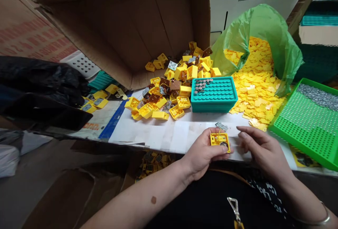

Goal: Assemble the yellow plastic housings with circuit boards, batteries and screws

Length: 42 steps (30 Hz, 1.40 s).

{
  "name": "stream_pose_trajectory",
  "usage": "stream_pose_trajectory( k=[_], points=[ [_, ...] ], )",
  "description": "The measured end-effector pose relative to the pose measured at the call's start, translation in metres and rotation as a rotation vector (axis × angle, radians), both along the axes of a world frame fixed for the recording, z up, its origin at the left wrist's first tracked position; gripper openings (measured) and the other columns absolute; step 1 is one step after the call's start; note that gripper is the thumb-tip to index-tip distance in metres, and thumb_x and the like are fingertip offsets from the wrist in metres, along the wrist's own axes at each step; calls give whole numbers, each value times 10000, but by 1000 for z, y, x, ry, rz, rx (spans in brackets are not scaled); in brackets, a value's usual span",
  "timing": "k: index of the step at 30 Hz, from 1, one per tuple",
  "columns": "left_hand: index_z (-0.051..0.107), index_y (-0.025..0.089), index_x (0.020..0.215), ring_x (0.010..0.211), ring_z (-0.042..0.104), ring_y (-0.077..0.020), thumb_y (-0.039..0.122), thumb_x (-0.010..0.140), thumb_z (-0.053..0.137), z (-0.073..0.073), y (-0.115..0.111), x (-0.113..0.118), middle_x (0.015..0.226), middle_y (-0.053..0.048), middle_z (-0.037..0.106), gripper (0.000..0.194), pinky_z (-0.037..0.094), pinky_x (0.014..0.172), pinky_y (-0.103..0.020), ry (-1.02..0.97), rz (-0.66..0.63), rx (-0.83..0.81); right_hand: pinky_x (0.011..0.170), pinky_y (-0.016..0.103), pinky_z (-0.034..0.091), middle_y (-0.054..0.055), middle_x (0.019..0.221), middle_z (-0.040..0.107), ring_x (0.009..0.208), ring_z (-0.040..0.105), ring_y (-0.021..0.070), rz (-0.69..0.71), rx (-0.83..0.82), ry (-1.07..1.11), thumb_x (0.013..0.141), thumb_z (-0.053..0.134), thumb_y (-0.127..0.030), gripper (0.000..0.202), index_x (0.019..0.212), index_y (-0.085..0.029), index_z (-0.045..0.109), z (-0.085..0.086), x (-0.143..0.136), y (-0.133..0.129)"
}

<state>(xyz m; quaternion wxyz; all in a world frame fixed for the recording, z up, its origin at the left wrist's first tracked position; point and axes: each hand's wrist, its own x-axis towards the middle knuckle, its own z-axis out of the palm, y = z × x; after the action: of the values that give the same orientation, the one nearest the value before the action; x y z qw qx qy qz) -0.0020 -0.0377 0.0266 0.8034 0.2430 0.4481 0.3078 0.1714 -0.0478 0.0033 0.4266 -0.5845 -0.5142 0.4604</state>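
My left hand (204, 151) is closed around a small yellow plastic case (216, 139), its open side facing up. Inside the case a dark round part and thin wires show. A small grey circuit board (221, 126) hangs out over the case's far edge on a wire. Just to the right, my right hand (260, 148) is apart from the case, its fingers loosely stretched with nothing seen in them. Beyond both hands stands a teal tray (219, 97) with rows of round pockets, several silver button cells (200, 87) lying at its left side.
A heap of yellow cases (158, 106) spills from a tilted cardboard box (124, 21). Thin yellow plastic pieces (253, 95) pour from a green bag (285, 42). On the right, a green perforated basket (306, 123) holds small metal parts (319, 95). The table's front edge runs close to my body.
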Motion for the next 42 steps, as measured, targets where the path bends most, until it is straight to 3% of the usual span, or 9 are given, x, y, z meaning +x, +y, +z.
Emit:
stream_pose_trajectory(
  k=[3, 6, 11, 14, 17, 22, 28, 37, 42],
  points=[
    [436, 209, 980, 724, 662, -155, 118, 610, 690, 1, -4, -3, 814, -1, 626, 458, 483, 685, -271, -74, -108, -7, 547, 287, 491, 42, 729, 606, 579, 566, 128, 76, -216, 269, 774, 573, -525, 517, 1139, -159, 557, 1, 1, 8],
    [442, 211, 941, 666, 649, -139, 97, 585, 687, -1, -5, -4, 763, 15, 619, 447, 477, 631, -247, -20, -122, 39, 526, 259, 475, 17, 700, 577, 571, 547, 112, 176, -256, 338, 724, 646, -480, 546, 1157, -162, 548, 7, -1, 17],
    [482, 215, 982, 671, 631, -111, 118, 651, 636, -5, 1, -1, 823, 2, 613, 378, 475, 650, -248, 138, -59, 55, 552, 252, 504, -1, 689, 562, 594, 566, 113, 95, -156, 289, 686, 701, -384, 488, 1102, -164, 573, 15, -8, 17],
    [514, 208, 992, 717, 624, -112, 81, 642, 606, -8, 5, -3, 874, -7, 614, 383, 487, 718, -285, 87, -48, 40, 623, 268, 530, 32, 776, 623, 678, 610, 135, 93, -24, 149, 746, 652, -328, 322, 1024, -178, 585, 13, -10, 6],
    [517, 199, 1036, 821, 614, -126, -8, 541, 560, -8, 8, -8, 919, -20, 624, 539, 464, 774, -265, -119, -34, 13, 701, 271, 518, 40, 864, 643, 783, 613, 138, 231, 291, -178, 822, 545, -189, 119, 930, -204, 591, 8, -9, -6],
    [522, 200, 1073, 839, 602, -134, 86, 639, 570, -6, 9, -13, 926, -41, 620, 451, 461, 729, -248, -210, 21, -67, 768, 294, 497, 72, 994, 621, 919, 580, 155, 480, 653, -469, 835, 460, -61, 279, 1060, -202, 544, 1, -5, -17],
    [551, 190, 1014, 807, 598, -108, 19, 643, 560, -9, 4, -9, 936, -29, 616, 409, 458, 753, -245, -164, -19, -50, 734, 274, 513, 81, 937, 600, 886, 585, 156, 406, 643, -506, 841, 472, -98, 277, 1091, -188, 551, 6, -9, -19],
    [536, 209, 1094, 943, 575, -139, -70, 513, 554, -16, 2, -19, 991, -27, 619, 645, 382, 898, -296, -381, -91, 0, 729, 267, 513, 100, 961, 578, 875, 569, 155, 378, 744, -609, 823, 467, -32, 370, 1172, -146, 518, 3, -12, -24],
    [562, 216, 1037, 860, 573, -123, -26, 591, 553, -17, 1, -13, 918, -9, 599, 507, 433, 844, -330, -198, -85, 23, 709, 270, 514, 102, 945, 564, 863, 568, 158, 378, 653, -564, 837, 466, -53, 382, 1206, -146, 494, 3, -17, -21]
  ],
)
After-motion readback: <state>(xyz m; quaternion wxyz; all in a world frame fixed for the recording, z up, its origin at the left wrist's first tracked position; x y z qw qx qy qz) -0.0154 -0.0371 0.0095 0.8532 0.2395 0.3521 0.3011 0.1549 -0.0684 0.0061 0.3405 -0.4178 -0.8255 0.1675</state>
